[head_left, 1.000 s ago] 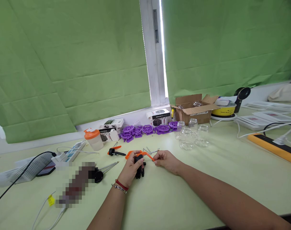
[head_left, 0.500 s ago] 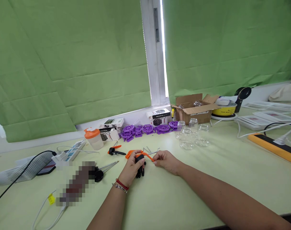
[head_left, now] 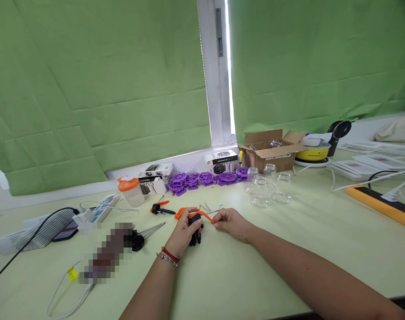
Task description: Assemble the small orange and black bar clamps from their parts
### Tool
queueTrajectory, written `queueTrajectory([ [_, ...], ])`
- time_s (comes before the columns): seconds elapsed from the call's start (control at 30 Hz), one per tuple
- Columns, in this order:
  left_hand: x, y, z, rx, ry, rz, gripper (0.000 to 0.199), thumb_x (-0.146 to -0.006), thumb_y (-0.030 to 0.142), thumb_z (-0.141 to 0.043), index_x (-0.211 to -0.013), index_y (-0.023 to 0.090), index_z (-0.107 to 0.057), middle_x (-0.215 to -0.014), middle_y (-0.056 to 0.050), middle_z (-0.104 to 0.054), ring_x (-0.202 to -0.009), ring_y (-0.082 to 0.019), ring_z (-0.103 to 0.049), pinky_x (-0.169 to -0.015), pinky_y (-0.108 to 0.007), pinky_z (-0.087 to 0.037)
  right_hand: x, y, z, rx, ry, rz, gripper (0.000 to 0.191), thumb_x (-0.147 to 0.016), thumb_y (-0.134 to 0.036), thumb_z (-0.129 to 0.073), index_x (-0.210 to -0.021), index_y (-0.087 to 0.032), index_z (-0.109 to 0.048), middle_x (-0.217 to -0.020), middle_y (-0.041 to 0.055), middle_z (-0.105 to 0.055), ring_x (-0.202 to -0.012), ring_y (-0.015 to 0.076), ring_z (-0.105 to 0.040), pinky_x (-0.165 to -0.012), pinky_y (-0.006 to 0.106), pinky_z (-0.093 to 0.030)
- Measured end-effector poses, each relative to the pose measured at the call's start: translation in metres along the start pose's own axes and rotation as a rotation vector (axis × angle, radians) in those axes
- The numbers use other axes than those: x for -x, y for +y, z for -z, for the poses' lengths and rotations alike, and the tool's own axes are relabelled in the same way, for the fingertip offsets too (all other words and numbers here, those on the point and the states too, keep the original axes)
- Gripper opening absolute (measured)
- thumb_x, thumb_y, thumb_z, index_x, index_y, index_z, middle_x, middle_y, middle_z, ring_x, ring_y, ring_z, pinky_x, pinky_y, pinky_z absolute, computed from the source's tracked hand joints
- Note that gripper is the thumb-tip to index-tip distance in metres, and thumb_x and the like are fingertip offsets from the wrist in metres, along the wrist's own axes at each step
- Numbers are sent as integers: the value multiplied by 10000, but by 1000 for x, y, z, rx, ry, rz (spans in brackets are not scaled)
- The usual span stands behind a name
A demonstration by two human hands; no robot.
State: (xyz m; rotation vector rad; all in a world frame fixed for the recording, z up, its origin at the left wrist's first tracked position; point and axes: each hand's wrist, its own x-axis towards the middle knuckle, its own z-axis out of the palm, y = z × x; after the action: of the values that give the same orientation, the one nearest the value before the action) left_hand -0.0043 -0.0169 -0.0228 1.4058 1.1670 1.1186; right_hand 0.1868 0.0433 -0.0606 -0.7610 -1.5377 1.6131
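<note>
Near the middle of the table, my left hand (head_left: 184, 231) is closed around a small black part (head_left: 195, 218), thumb on its near side. From it a curved orange plastic arm (head_left: 207, 217) reaches to the right. Its far end is pinched between the thumb and fingers of my right hand (head_left: 231, 224). Black pieces (head_left: 195, 240) show just below the held part; whether they are joined to it I cannot tell. Orange parts (head_left: 179, 214) and thin metal rods (head_left: 205, 207) lie behind my hands. A black and orange piece with a black rod (head_left: 159, 208) rests further left.
Purple plastic parts (head_left: 205, 178) and printed boxes (head_left: 220, 163) line the back. Clear jars (head_left: 260, 193) stand before a cardboard box (head_left: 272, 153). At left are an orange-lidded bottle (head_left: 131, 192), long-shafted black tools (head_left: 138, 242) and a power strip (head_left: 105, 207); an orange power strip (head_left: 379, 206) lies right.
Both hands keep their hold on the black part and the orange arm, almost unmoved. The whole view has shifted very slightly.
</note>
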Motion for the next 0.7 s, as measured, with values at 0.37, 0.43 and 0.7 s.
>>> queueTrajectory([
  [0.37, 0, -1, 0, -14, -7, -4, 526, -777, 427, -553, -1204, 183, -366, -764, 1, -531, -684, -124, -522, -624, -265, -414, 3, -5, -2, 23, 16, -22, 237, -556, -305, -737, -675, -151, -601, -632, -13, -588, -583, 97, -489, -601, 257, -394],
  [0.43, 0, -1, 0, -17, -10, -3, 532, -779, 431, -550, -1211, 184, -364, -763, 0, -532, -688, -126, -522, -624, -265, -414, 3, -6, -2, 21, 11, -19, 229, -562, -299, -735, -671, -149, -601, -624, -15, -583, -581, 95, -485, -597, 254, -388],
  [0.7, 0, -2, 1, -16, -12, -9, 537, -774, 436, -554, -1216, 189, -375, -787, -10, -545, -695, -129, -523, -627, -269, -414, 2, -3, -1, 37, -1, -4, 249, -563, -326, -736, -683, -151, -605, -635, -13, -590, -586, 99, -491, -600, 257, -389],
])
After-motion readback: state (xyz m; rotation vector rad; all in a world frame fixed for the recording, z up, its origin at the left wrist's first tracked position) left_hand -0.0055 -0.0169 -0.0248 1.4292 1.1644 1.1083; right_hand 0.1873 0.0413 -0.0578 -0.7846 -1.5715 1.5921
